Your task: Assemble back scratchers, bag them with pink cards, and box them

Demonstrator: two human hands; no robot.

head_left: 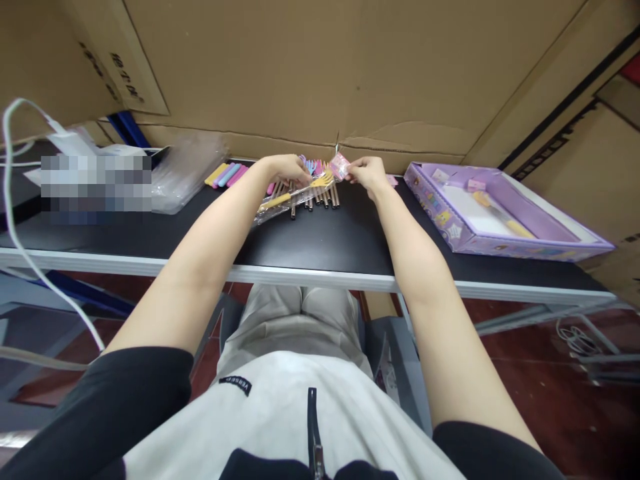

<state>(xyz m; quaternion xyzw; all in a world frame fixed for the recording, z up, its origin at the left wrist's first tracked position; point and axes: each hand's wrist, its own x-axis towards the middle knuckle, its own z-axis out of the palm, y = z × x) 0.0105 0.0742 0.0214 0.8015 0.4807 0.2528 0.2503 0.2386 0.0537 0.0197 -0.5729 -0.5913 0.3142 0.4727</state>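
My left hand [291,169] is closed, its fingers curled at the upper edge of a clear plastic bag. In this bag lies a back scratcher [301,193] with a yellow fork-like head, a metal rod and a yellow handle. My right hand [369,172] pinches a small pink printed card [340,165] beside the yellow head. Under and behind the bag, several more back scratchers [334,195] lie in a row, with dark rod ends towards me and pink and blue heads at the back. My left hand and forearm hide part of the row.
Pink, blue and yellow handles [229,175] lie left of my left forearm. Farther left is a pile of clear plastic bags [187,173]. A purple open box [520,251] at the right holds a yellow scratcher and a pink card. Cardboard [350,73] walls the black table's [320,247] back edge.
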